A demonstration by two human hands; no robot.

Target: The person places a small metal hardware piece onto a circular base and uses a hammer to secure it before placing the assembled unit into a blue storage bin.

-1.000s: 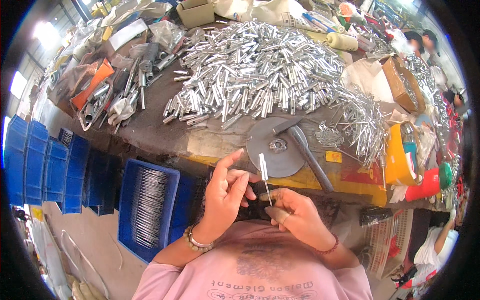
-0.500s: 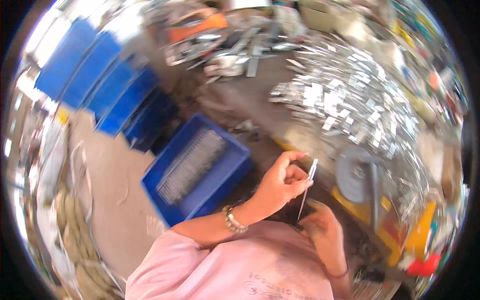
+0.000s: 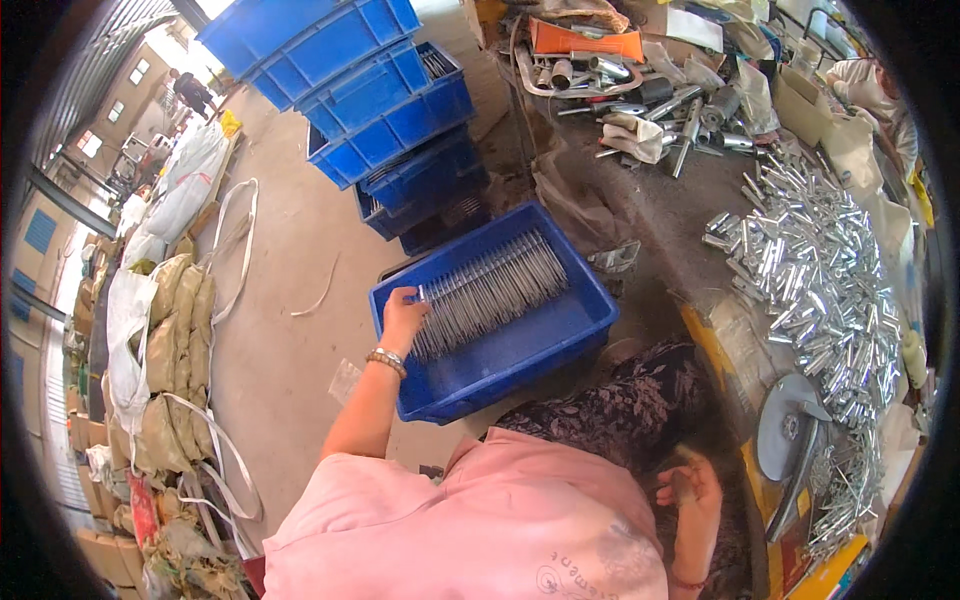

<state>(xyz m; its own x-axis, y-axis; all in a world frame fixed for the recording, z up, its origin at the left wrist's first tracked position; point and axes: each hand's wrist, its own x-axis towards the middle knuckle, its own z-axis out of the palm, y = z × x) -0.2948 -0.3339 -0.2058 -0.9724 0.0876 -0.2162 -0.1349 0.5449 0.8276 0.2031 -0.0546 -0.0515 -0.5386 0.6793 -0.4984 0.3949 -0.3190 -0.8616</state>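
- The left hand (image 3: pixel 404 318) reached in from the lower left of the frame to the left corner of the blue bin (image 3: pixel 515 370) at the centre, over its rim.
- Its thumb and fingertips stood close together at the left end of the metal rods (image 3: pixel 490 290); whether they pinched one could not be told.
- These rods lay side by side inside the bin, their row slanting toward its upper right, and a strip of blue base showed along the lower side, between the row and the near wall.
- The right hand (image 3: pixel 692 490) was at the lower right, loosely open, fingers half curled, just left of the workbench (image 3: pixel 650 215) edge.
- Left of the bin, the floor (image 3: pixel 290 400) opened out as far as the sacks (image 3: pixel 175 330) at the frame's left.
- Beyond the bin's far rim, stacked blue bins (image 3: pixel 360 90) closed off the upper middle.
- Along the right, the bench carried silver tubes (image 3: pixel 820 280) and, near its edge, a grey disc (image 3: pixel 782 425).
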